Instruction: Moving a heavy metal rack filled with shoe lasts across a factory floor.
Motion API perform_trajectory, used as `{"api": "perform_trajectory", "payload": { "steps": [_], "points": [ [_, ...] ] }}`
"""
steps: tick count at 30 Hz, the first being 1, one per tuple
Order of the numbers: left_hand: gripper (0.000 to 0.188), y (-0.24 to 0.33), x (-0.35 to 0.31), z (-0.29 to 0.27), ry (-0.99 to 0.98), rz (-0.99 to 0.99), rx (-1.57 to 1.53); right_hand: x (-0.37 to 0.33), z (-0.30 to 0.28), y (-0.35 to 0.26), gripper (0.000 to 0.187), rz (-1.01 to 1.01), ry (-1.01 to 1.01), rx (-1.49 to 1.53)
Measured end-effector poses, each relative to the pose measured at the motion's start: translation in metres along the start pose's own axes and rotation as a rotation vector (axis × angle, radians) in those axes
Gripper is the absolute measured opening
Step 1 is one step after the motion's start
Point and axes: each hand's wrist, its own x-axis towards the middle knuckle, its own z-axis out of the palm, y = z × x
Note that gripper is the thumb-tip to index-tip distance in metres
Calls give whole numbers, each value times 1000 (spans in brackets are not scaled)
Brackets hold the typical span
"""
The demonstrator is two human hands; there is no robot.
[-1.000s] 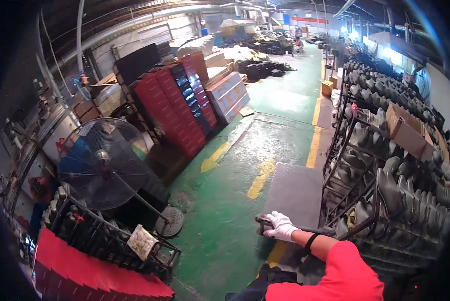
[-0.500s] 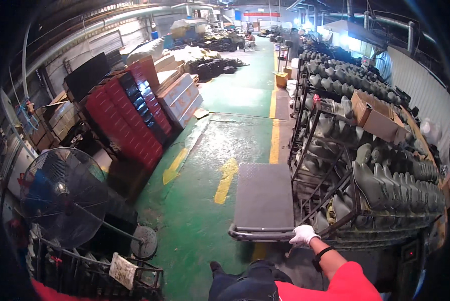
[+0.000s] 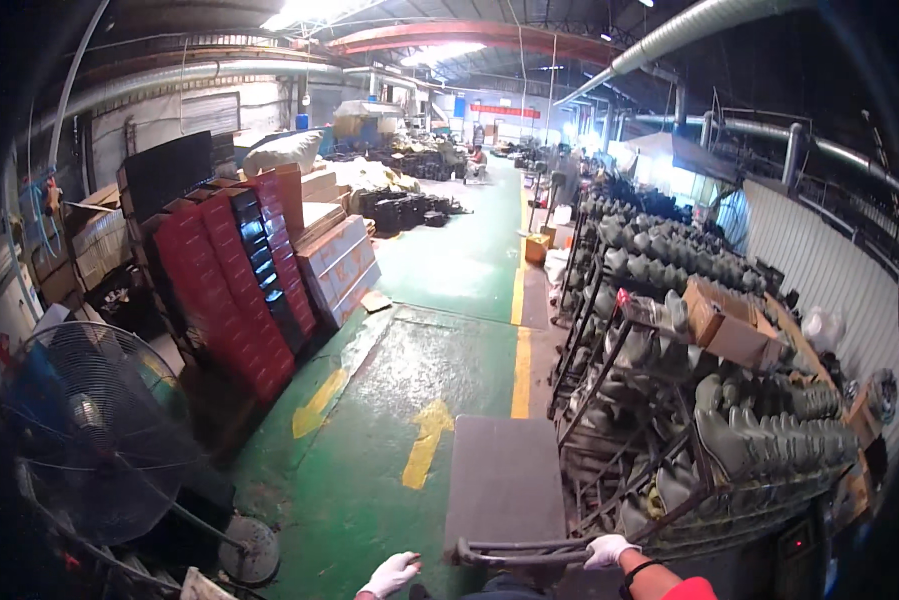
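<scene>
On tubular cart handle (image 3: 517,547): white-gloved right fingers (image 3: 598,555), curled.

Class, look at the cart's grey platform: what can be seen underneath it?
The grey platform covers whatever is beneath, including any wheels. Green floor shows only beside its left edge. The right hand grips the cart's handle.

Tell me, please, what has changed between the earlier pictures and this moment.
The right grip, a white-gloved hand, has moved from the left to the right end of the handle of the grey trolley. The gloved left grip has come into view, left of the handle and apart from it. The view has tilted up. As before: trolley beside the rack, fan and red boxes in place.
</scene>
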Motion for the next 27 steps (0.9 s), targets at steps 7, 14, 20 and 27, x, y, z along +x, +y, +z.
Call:
{"api": "perform_trajectory", "payload": {
  "steps": [7,14,20,27],
  "points": [
    [53,86,81,28,-421,564,259,-4,-3,-22,54,129,-37,-8],
    [55,87,106,93,-819,338,462,-20,16,-48,46,157,120,52],
    [53,87,95,104,-1028,195,472,-32,37,-50,43,52,114,102],
    [54,115,69,93,-967,96,533,-34,26,-25,43,-252,-181,171]
  ]
}}
